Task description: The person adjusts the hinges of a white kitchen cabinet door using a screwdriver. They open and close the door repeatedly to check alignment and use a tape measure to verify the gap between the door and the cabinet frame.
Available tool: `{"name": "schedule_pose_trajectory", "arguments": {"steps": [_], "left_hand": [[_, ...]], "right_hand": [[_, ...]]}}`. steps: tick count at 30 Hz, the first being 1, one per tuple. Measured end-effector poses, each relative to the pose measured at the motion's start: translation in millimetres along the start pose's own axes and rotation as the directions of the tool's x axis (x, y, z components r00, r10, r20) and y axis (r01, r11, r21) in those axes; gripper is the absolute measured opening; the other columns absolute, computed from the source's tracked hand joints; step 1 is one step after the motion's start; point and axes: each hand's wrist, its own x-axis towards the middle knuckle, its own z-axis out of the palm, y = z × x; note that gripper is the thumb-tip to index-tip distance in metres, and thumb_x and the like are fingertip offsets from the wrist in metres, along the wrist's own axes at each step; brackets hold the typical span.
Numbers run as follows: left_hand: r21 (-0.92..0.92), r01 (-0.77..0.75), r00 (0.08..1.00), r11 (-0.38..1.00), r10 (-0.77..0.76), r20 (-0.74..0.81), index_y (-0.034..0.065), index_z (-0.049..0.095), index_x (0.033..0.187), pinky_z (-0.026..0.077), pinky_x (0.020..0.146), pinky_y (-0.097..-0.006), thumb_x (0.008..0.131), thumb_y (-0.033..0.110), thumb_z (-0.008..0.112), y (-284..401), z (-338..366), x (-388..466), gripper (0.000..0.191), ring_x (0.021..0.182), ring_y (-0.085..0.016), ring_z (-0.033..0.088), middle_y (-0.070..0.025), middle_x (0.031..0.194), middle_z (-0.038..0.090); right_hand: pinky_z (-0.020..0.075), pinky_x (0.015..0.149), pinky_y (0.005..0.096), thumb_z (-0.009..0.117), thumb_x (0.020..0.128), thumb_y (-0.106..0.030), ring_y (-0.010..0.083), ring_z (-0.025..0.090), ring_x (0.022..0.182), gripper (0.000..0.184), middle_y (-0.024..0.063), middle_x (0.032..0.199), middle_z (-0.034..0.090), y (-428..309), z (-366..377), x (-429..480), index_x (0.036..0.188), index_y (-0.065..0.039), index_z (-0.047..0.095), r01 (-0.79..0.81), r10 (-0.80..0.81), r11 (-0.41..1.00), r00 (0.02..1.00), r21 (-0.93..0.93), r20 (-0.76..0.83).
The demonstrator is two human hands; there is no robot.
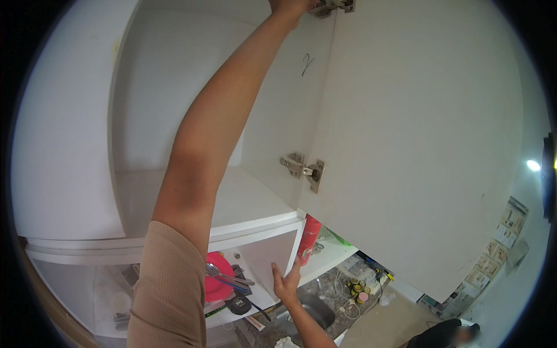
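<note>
My left arm crosses the open white cabinet (182, 39). My left hand (290, 8) is at the top edge, its fingers by the upper metal hinge (324, 8); most of it is cut off, so its grip is hidden. A second concealed hinge (307, 170) joins the cabinet's side panel to the large white door (413, 130), which stands open. Lower down, my right hand (288, 285) grips the corner of the white-framed panel (278, 250), thumb in front and fingers around its edge. Just beyond those fingers stands a red cylindrical container (309, 239).
The lower shelf holds a pink plate (215, 289), forks and spoons (226, 275) and a black tape measure (238, 305). Below are a steel sink (315, 311), a stone countertop (300, 289) and small cans (357, 287). Another person (439, 334) is at the lower right.
</note>
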Motion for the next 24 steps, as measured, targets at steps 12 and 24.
{"name": "schedule_pose_trajectory", "arguments": {"steps": [12, 24], "left_hand": [[0.054, -0.030, 0.986, 0.998, 0.021, 0.164, -0.0124, 0.050, 0.138, 0.062, 0.088, -0.0355, 0.107, 0.017, 0.063, -3.3, -10.3, 8.8, 0.045, 0.107, -0.026, 0.071, -0.0212, 0.126, 0.065], [0.158, -0.067, 0.989, 0.985, 0.045, 0.138, -0.0084, 0.044, 0.139, 0.062, 0.091, -0.0402, 0.106, 0.014, 0.061, -2.3, -16.5, 6.6, 0.043, 0.104, -0.027, 0.070, -0.0214, 0.125, 0.062]], "right_hand": [[0.0528, 0.094, 0.0413, 0.072, 0.095, -0.007, 0.0330, 0.069, 0.108, 0.058, 0.0253, 0.119, 0.067, -1.6, -0.4, 2.5, 0.143, 0.006, 0.043, 0.037, -0.037, 0.999, 0.999, -0.007, -0.009], [0.0548, 0.088, 0.0411, 0.075, 0.093, -0.007, 0.0326, 0.071, 0.100, 0.052, 0.0235, 0.112, 0.070, -1.7, 3.4, 3.0, 0.137, 0.007, 0.050, 0.064, -0.066, 0.997, 0.997, -0.032, -0.050]]}}
